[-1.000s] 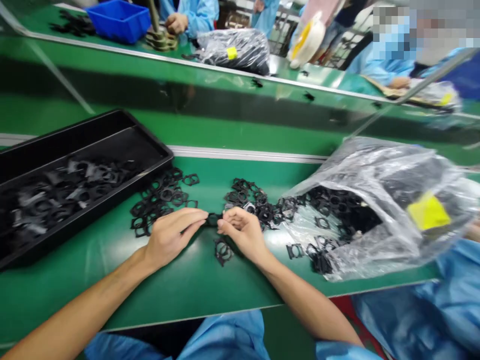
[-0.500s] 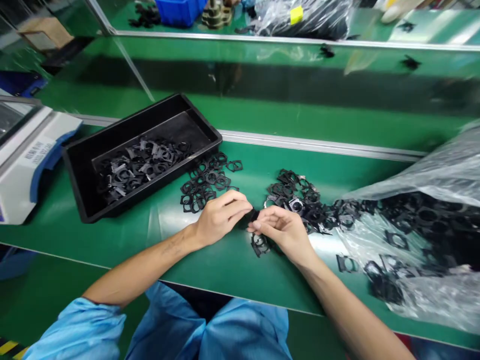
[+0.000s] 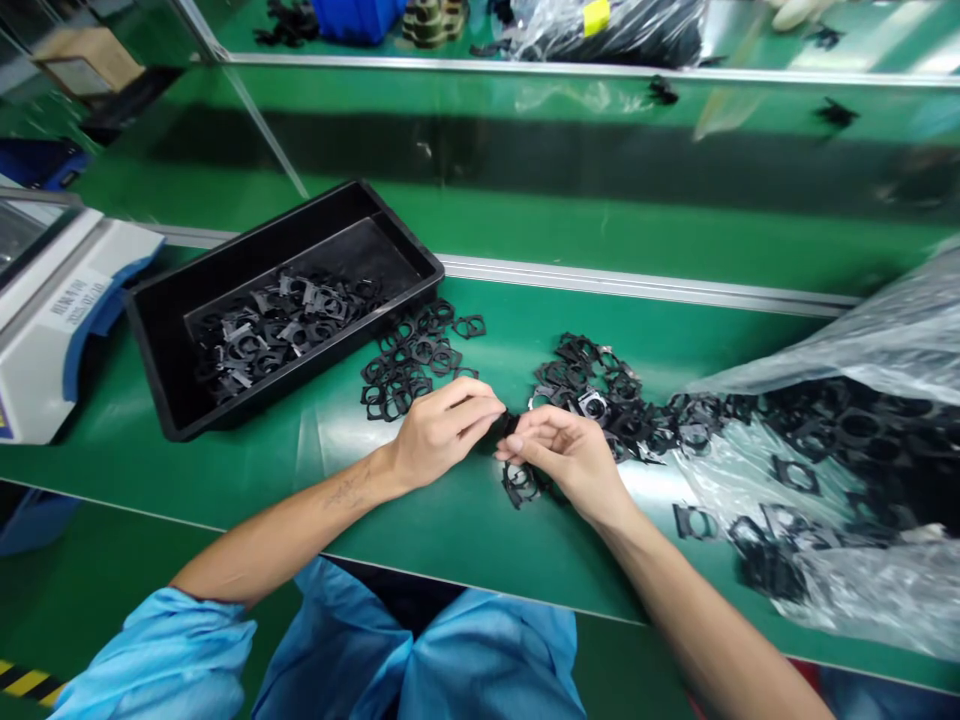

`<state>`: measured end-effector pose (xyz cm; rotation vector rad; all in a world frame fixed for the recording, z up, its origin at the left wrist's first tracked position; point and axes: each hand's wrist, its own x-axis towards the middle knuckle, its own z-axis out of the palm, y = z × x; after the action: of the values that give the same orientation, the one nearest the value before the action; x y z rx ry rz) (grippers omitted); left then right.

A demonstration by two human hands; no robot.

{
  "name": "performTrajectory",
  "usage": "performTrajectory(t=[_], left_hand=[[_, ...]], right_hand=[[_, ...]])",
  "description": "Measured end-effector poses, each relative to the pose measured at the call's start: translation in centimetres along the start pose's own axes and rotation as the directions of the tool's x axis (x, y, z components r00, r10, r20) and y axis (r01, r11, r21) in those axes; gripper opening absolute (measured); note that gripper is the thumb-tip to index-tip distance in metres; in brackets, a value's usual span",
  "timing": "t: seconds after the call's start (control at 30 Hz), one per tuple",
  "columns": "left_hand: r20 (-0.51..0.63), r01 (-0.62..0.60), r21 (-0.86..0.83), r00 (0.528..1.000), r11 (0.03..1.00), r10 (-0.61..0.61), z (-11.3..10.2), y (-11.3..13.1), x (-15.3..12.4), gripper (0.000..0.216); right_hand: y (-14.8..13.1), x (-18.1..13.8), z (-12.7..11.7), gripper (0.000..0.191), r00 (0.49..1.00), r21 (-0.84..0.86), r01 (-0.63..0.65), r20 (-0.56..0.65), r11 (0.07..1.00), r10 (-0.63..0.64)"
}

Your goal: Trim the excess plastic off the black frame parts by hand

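Observation:
Between my two hands is a small black plastic part, partly hidden by the fingertips. My left hand pinches its left side with thumb and forefinger. From the right, my right hand grips it with the fingers curled. Just below the fingers, a black frame with a round opening lies on the green table. Behind my right hand sits a loose heap of similar black frames. Another group of black ring-shaped frames lies beyond my left hand.
A black tray holding many black parts stands at the left, beside a white and blue device. On the right, a clear plastic bag spills black frames. A metal rail runs along the table's back, below a shelf with a blue bin.
Both hands stay almost in place, holding the black part between them. The part looks slightly turned between the fingertips. The whole view has shifted a little.

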<state>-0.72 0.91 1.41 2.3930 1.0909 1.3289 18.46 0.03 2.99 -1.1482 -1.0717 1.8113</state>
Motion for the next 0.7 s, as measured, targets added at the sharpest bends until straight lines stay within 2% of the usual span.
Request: performTrajectory(t=[0.17, 0.47, 0.7], left_hand=[[0.010, -0.012, 0.033, 1.000, 0.999, 0.011, 0.1, 0.0, -0.1, 0.012], [0.057, -0.109, 0.036, 0.993, 0.993, 0.107, -0.2, 0.8, -1.1, 0.017], [0.035, -0.216, 0.087, 0.976, 0.973, 0.213, 0.1, 0.6, -2.1, 0.014]], right_hand=[[0.0, 0.0, 0.0, 0.041, 1.000, -0.033, 0.013, 0.017, 0.999, -0.013], [0.5, -1.1, 0.7, 0.045, 0.999, -0.064, 0.038, 0.038, 0.997, -0.036], [1.8, -1.5, 1.0, 0.049, 0.995, -0.168, 0.081, -0.046, 0.982, -0.090]])
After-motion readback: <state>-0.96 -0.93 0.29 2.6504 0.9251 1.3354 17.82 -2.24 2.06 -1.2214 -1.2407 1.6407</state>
